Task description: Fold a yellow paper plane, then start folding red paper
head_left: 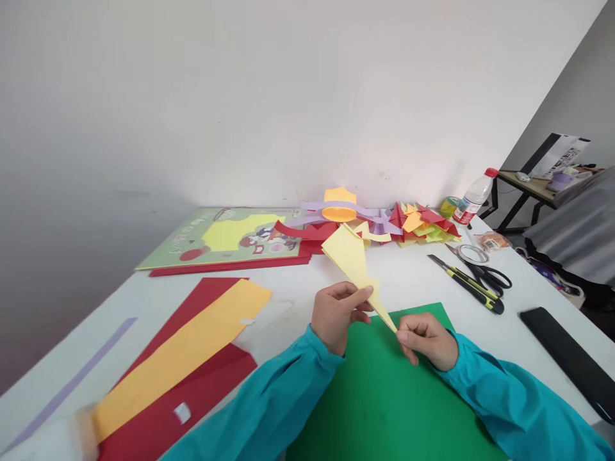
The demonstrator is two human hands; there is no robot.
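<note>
Both my hands hold a folded pale yellow paper (352,261) above a green sheet (384,397) on the white table (413,282). My left hand (335,315) pinches the paper near its middle, fingers closed on it. My right hand (425,339) pinches the paper's narrow lower tip between thumb and fingers. The paper's wide end points up and away from me. Both arms wear teal sleeves.
An orange paper strip (187,352) lies on red sheets (206,390) at left, with a lilac strip (72,384) beyond. Folded coloured paper shapes (384,221) and a green printed pad (225,237) sit at the back. Scissors (487,275), a utility knife (468,285), tape (471,253), a bottle (473,198) and a black phone (571,362) lie at right.
</note>
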